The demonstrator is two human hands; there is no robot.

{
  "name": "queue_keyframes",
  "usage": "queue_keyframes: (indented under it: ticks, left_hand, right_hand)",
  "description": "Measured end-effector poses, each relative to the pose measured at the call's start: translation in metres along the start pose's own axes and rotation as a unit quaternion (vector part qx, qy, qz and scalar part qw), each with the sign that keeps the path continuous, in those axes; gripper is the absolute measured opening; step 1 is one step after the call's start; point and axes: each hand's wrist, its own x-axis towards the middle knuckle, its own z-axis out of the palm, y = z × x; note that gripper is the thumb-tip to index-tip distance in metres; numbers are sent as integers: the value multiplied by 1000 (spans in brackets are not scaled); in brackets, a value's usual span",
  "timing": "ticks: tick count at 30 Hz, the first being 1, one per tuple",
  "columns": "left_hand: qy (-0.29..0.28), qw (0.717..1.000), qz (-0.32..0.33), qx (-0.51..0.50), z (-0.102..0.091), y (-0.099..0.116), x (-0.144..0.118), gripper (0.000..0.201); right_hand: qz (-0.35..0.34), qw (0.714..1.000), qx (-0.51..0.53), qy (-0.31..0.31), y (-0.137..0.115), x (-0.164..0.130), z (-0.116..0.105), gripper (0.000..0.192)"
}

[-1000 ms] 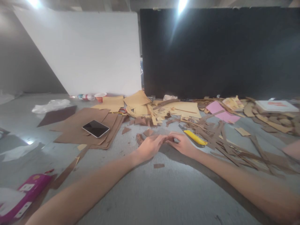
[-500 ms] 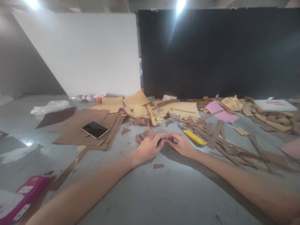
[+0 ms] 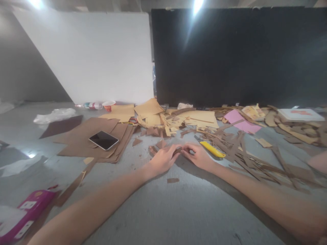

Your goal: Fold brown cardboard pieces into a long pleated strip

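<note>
- Scrap (image 3: 179, 150): small, brown, between the fingertips of the left hand (image 3: 163, 159) and right hand (image 3: 196, 156), over the table (image 3: 178, 214).
- Grip: 2 narrow pinches, 1 per hand, both on the scrap.
- Handling (judged): light, card-stiff, not slippery, liable to crease or tear; best held by its ends.
- Hidden: most of the scrap, behind fingers; outline blurred, table contact unclear.
- Cut off: shape (image 3: 318, 160) at right edge, unidentified.
</note>
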Motion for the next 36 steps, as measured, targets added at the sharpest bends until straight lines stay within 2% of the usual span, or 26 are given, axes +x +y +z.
queue_keyframes:
  ticks: [6,13,21,29,36]
  left_hand:
    - [11,1000,-17,-2,1,-1,1,31]
    - [3,1000,-15,11,0,2,2,32]
    - [4,1000,-16,17,0,2,2,32]
    - [-15,999,-14,32,1,1,2,33]
    - [-4,997,30,74,4,-2,2,32]
  right_hand:
    - [2,999,-6,32,3,1,1,37]
    - [6,1000,-13,8,5,-1,1,38]
    - [5,999,-7,48,4,0,1,36]
    - [11,1000,-5,29,4,-2,0,38]
    - [37,999,19,25,8,-1,0,38]
